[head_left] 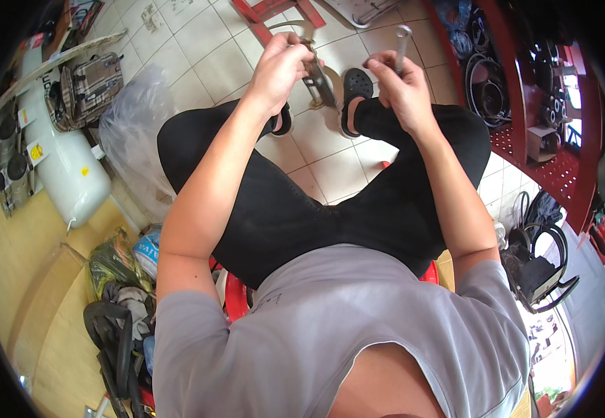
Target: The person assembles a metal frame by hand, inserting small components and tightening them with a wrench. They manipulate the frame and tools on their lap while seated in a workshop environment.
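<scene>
My left hand [281, 66] is out in front of my knees, its fingers closed on a dark metal part [318, 87]. That part is long and narrow, with a curved strip at its upper end, and it hangs down past my fingers. Level with it on the right, my right hand [405, 94] grips a shiny metal rod [401, 49] with a wider, rounded head pointing up and away. Whether the rod is a wrench or a long bolt, I cannot tell. A small dark bit shows at the right thumb tip. The two hands are apart.
A red metal frame [274, 10] and a grey tray [361, 8] lie on the tiled floor ahead. Right stands a red rack [518, 150] holding black rings. Left are a clear plastic bag [135, 118], a white tank [72, 177] and a checked bag [93, 90].
</scene>
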Action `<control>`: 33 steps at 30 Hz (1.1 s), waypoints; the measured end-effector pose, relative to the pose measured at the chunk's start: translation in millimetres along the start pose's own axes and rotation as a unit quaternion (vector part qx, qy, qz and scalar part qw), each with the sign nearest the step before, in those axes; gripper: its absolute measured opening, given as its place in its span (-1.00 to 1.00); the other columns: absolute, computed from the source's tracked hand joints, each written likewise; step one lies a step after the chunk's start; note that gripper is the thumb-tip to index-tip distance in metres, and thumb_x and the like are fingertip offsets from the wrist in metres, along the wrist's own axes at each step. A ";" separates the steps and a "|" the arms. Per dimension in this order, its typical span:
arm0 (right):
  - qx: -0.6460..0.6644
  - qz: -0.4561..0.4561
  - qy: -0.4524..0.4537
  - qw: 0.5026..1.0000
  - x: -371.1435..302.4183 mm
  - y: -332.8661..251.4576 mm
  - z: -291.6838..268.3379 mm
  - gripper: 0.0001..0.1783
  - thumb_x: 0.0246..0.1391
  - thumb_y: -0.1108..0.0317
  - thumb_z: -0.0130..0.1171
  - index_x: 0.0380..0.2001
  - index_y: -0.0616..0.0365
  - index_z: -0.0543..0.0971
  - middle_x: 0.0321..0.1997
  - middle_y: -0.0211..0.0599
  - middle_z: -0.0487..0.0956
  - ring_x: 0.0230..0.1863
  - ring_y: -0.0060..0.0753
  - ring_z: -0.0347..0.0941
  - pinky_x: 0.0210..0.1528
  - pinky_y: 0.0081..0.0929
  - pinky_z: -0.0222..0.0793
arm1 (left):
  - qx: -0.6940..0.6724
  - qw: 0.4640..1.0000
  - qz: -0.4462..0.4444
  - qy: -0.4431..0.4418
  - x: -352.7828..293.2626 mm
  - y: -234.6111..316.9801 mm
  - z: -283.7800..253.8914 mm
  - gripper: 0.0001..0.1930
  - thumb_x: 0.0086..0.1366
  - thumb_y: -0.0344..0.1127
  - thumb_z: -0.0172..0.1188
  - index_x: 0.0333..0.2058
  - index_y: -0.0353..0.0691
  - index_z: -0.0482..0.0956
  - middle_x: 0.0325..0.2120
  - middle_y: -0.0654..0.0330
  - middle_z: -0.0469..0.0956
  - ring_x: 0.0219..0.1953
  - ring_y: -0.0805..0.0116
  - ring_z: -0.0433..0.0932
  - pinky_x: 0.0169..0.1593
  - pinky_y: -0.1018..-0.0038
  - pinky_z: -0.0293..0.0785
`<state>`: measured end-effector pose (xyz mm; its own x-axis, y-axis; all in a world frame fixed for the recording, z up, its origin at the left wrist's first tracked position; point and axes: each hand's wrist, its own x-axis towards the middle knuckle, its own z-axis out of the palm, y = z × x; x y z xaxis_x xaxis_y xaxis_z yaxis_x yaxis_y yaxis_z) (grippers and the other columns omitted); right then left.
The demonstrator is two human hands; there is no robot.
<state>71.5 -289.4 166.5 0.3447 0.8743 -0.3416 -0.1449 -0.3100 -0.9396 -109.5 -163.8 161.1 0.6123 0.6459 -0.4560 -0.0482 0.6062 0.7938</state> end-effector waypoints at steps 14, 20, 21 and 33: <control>-0.117 0.002 0.039 0.992 9.3 6.5 5.2 -0.58 0.02 0.11 0.31 -0.21 0.26 0.57 -0.58 -0.46 0.45 -0.57 -0.65 0.32 -0.52 -0.55 0.23 | -0.315 0.930 0.117 0.145 8.1 56.7 8.8 -0.64 0.19 -0.39 -0.01 -0.05 -0.29 0.14 0.23 -0.21 0.01 0.37 -0.14 -0.08 0.42 -0.04 -0.31; 0.158 -0.319 -0.063 0.932 -38.5 -117.2 6.3 -0.68 0.11 0.41 0.20 -0.06 0.30 0.50 -0.55 -0.42 0.41 -0.65 -0.63 0.28 -0.63 -0.66 0.19 | -0.359 0.907 0.137 0.169 10.9 75.9 22.0 -0.64 0.16 -0.36 0.03 -0.09 -0.24 0.16 0.29 -0.21 -0.07 0.42 -0.13 -0.22 0.41 -0.05 -0.42; 0.185 -0.382 -0.147 0.894 -48.6 -138.2 3.9 -0.67 0.11 0.41 0.20 -0.06 0.29 0.50 -0.54 -0.42 0.42 -0.64 -0.62 0.29 -0.62 -0.65 0.20 | -0.355 0.909 0.142 0.168 10.2 76.5 19.4 -0.64 0.15 -0.36 0.03 -0.10 -0.23 0.16 0.29 -0.21 -0.09 0.42 -0.13 -0.24 0.41 -0.04 -0.44; 0.053 -0.409 -0.138 0.900 -102.9 -162.9 -40.1 -0.64 0.02 0.37 0.24 -0.06 0.13 0.53 -0.39 -0.35 0.50 -0.50 -0.48 0.41 -0.47 -0.55 0.32 | -0.398 0.888 0.120 0.198 -3.9 87.6 19.1 -0.69 0.14 -0.26 0.11 -0.16 -0.19 0.32 -0.06 0.02 0.36 0.12 0.04 0.32 0.30 0.04 0.12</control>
<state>96.9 -343.8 353.9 0.1345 0.8577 0.4962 -0.0408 0.5051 -0.8621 -101.0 -122.0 240.2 0.1912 0.8175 -0.5433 -0.7788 0.4632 0.4229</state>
